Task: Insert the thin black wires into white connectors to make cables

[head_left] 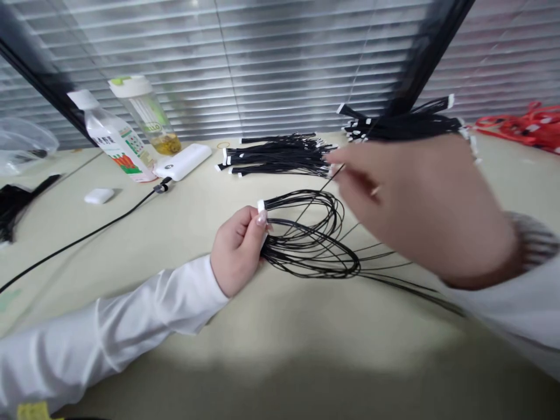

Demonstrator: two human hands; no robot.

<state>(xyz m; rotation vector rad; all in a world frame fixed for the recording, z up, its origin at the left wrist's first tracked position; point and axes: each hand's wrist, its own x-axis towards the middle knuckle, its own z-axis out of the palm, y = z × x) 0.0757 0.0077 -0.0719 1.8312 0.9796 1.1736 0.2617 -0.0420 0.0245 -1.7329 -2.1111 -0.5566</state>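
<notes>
Though in the left hand point(238, 248), black wires point(312, 274) mostly rightward.

A: Readable text?
B: Upper left of frame: "LLO" on the clear cup point(151, 111). Letters before it unclear.
A: Bottle point(116, 139) left of it?
B: Dark characters on label point(106, 142), too blurred to read.

The left arm point(131, 321) reached in from the near left, the left hand point(236, 248) closed with thumb point(254, 236) over curled fingers point(238, 224). The right hand point(406, 204), farther right, was raised and pointed left, its fingertips point(336, 156) pinched together.
</notes>
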